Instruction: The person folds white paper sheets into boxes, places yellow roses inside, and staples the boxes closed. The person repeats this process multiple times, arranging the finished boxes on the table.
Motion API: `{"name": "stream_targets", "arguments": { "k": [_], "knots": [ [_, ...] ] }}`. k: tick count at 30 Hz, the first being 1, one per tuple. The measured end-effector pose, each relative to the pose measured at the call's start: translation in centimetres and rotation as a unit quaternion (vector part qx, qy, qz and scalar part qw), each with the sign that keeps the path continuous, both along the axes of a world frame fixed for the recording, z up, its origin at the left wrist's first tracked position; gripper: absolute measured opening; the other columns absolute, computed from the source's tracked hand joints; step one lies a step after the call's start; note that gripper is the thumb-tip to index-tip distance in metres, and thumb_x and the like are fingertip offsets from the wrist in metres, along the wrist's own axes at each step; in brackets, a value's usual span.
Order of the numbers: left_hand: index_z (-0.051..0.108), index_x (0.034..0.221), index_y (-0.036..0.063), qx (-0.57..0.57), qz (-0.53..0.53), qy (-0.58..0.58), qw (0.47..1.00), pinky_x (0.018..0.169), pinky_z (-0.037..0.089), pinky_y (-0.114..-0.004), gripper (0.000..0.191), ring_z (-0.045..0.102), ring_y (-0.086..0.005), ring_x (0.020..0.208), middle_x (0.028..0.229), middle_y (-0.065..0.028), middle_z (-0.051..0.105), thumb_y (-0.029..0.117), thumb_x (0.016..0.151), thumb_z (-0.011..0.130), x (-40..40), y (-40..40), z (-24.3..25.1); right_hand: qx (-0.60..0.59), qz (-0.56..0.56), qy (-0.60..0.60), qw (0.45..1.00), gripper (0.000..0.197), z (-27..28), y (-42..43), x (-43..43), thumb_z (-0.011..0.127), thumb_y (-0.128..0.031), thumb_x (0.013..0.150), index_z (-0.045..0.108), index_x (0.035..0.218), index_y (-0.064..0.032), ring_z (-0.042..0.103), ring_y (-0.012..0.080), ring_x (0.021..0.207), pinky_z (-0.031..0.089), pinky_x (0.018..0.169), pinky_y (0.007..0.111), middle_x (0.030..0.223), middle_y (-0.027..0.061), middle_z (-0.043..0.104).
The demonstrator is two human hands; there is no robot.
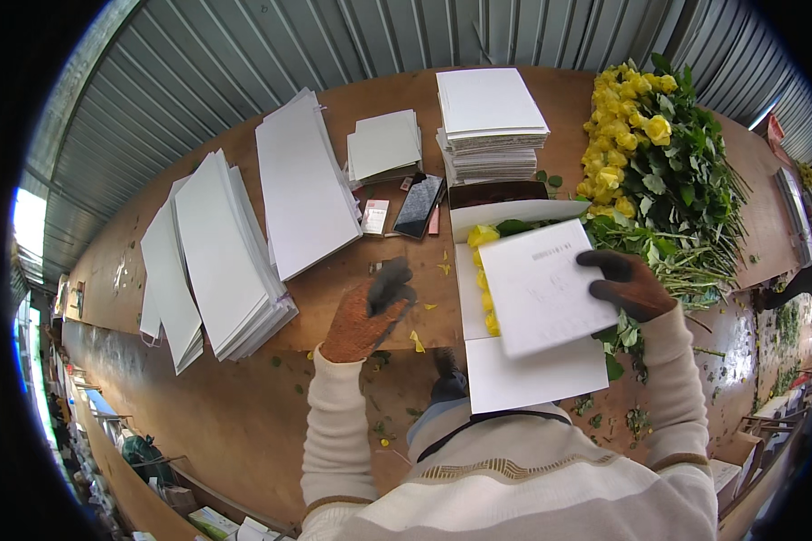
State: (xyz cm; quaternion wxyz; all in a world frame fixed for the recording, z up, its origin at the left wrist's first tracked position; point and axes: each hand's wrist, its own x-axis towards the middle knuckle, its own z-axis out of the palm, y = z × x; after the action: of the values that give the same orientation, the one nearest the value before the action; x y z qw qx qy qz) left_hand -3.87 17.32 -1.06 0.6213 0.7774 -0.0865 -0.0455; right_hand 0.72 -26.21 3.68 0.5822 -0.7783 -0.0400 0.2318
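Observation:
My right hand (626, 283), in an orange and dark work glove, grips the right edge of a white cardboard sheet (548, 291) between thumb and fingers. The sheet bears faint printed marks and lies tilted over a row of yellow roses (483, 237). Under the roses is a larger white sheet (538, 379), folded up at the back and reaching past the table's front edge. My left hand (372, 308), gloved the same way, is over the table's front edge to the left, its fingers bent and somewhat blurred; no object shows in it.
Stacks of white cardboard (223, 257) stand at left, with more (490, 101) at the back. A smartphone (419, 205) and a small box (375, 216) lie mid-table. Many yellow roses (609, 177) with leafy stems lie at right. Corrugated metal walls the back; leaves litter the floor.

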Motion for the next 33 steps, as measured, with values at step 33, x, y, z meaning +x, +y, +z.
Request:
{"name": "stream_targets", "arguments": {
  "k": [33],
  "knots": [
    [0.06, 0.137, 0.0254, 0.554, -0.169, -0.099, 0.809, 0.106, 0.052, -0.046, 0.066, 0.046, -0.0322, 0.14, 0.151, -0.0124, 0.047, 0.033, 0.077, 0.085, 3.7, -17.6, 1.7, -0.342, 0.269, -0.43, 0.791, 0.018, 1.8, 13.2, 12.9, 0.063, -0.011, 0.091, 0.076, 0.103, -0.008, 0.073, 0.035, 0.089, 0.058, 0.084, 0.047, 0.094, 0.0184, 0.074]
  ]
}}
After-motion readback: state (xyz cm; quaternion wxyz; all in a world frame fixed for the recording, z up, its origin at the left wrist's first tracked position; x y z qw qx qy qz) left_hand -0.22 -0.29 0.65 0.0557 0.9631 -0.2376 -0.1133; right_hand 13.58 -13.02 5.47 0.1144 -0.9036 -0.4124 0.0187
